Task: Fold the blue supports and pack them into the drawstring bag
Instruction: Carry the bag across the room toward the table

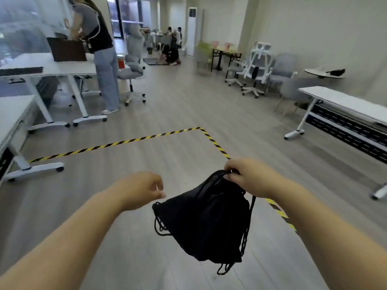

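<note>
Drawstring bag (206,222), black and bulging, hangs in the air from the right hand (249,176), whose fingers are curled round the gathered neck at the bag's top, so the whole weight drops below and toward the body from that grip. Held high by its mouth like this, the bag sags into a lopsided pouch, and its cords (160,225) dangle in loops off the lower left corner and from the bottom edge, with another strand running down the side just under the right wrist. The neck looks cinched rather than spread, which suggests the holding point was chosen to carry or close the bag, not to load it. Left hand (144,190) hovers just to the left of the bag's upper edge, near but not touching it, fingers loosely curled with thumb and forefinger drawn toward each other and nothing between them; it seems placed to take a cord or steady the fabric. No blue supports show anywhere around the hands, so whether they are already inside cannot be told, though the bag's fullness hints at it. Beneath both hands lies wooden floor crossed by yellow-and-black tape (117,143), beyond the fingertips.
</note>
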Demonstrator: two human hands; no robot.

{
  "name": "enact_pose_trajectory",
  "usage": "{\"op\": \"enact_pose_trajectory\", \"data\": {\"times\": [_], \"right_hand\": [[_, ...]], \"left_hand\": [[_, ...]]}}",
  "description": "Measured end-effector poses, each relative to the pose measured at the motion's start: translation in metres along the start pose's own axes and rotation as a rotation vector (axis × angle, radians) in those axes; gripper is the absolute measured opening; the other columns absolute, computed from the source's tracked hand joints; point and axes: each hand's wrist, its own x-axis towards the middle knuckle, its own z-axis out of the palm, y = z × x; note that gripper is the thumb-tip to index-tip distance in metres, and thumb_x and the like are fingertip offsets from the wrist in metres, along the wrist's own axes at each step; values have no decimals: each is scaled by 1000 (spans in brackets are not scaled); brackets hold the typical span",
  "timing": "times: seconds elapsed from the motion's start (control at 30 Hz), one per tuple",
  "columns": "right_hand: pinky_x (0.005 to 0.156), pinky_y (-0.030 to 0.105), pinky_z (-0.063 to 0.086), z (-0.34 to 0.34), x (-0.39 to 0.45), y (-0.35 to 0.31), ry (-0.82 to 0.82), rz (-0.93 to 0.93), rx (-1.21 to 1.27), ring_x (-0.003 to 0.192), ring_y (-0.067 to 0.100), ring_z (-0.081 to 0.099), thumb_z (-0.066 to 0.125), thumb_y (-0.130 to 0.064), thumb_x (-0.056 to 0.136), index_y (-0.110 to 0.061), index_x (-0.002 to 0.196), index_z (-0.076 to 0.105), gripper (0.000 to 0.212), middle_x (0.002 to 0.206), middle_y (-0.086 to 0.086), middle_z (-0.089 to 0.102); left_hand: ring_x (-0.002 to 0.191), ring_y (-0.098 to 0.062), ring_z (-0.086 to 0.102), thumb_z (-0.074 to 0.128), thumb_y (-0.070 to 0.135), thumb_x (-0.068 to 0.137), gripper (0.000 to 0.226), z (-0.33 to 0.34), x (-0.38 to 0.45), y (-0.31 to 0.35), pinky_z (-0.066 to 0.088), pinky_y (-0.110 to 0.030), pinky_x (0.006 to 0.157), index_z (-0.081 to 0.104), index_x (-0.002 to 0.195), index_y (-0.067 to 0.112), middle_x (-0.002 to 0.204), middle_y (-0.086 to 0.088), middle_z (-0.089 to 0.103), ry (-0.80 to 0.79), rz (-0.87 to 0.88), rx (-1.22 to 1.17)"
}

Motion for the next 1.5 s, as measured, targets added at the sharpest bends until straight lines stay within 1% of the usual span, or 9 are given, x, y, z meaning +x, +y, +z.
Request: {"op": "enact_pose_trajectory", "data": {"times": [0.17, 0.37, 0.53, 0.77, 0.9, 1.03, 1.2, 1.3, 1.5], "right_hand": [[60, 28, 37, -19, 9, 72, 84, 217, 42, 80, 21, 49, 48, -25, 96, -17, 96, 57, 12, 79, -7, 50], [67, 33, 39, -41, 19, 170, 166, 419, 56, 84, 23, 52, 49, -22, 95, -13, 94, 58, 13, 87, 2, 56], [67, 34, 42, -60, 36, 264, 220, 558, 90, 83, 25, 53, 50, -22, 95, -15, 88, 56, 12, 88, 3, 57], [75, 34, 43, -113, 75, 392, 259, 638, 29, 94, 27, 55, 50, -21, 94, -11, 97, 60, 15, 100, 7, 62], [67, 32, 41, -143, 97, 461, 311, 681, 5, 86, 22, 53, 51, -22, 94, -13, 89, 58, 12, 89, 1, 59], [64, 29, 37, -166, 125, 531, 358, 725, -7, 80, 21, 52, 54, -20, 94, -19, 82, 56, 11, 85, 0, 58], [66, 30, 39, -195, 176, 615, 449, 792, -36, 79, 22, 53, 54, -17, 93, -12, 90, 63, 11, 85, 2, 59], [65, 30, 40, -219, 209, 662, 464, 829, -36, 79, 23, 55, 54, -15, 94, -11, 89, 64, 11, 84, 3, 61], [54, 19, 31, -267, 265, 756, 508, 860, -43, 68, 12, 46, 53, -15, 94, -24, 73, 50, 22, 70, -12, 47]], "left_hand": [[92, -13, 54, 54, 44, 90, 26, -7, 101, 52, 40, -26, 75, 60, 107, 24, 99, 9, 56, -98, 185, 88], [93, -15, 57, 56, 47, 88, 21, 4, 211, 129, 48, -30, 81, 60, 97, 28, 101, 7, 61, -167, 342, 123], [90, -12, 56, 56, 49, 87, 25, 17, 298, 211, 44, -27, 75, 60, 101, 29, 101, 10, 60, -192, 427, 143], [92, -13, 55, 54, 45, 90, 26, 21, 418, 318, 38, -19, 62, 60, 105, 25, 104, 8, 59, -230, 480, 122], [93, -14, 56, 55, 45, 89, 24, 21, 485, 367, 47, -27, 76, 62, 103, 26, 104, 7, 61, -242, 514, 116], [91, -14, 56, 56, 46, 88, 23, 19, 564, 408, 44, -27, 72, 61, 100, 27, 99, 8, 62, -251, 550, 140], [81, -9, 55, 55, 48, 89, 26, 10, 679, 466, 39, -22, 63, 61, 105, 28, 104, 7, 61, -240, 635, 180], [92, -14, 56, 55, 47, 89, 28, 3, 748, 505, 40, -24, 69, 62, 107, 26, 105, 6, 61, -263, 690, 189], [92, -15, 56, 56, 47, 88, 26, -8, 865, 583, 45, -28, 76, 63, 104, 28, 104, 7, 61, -303, 747, 206]]}}
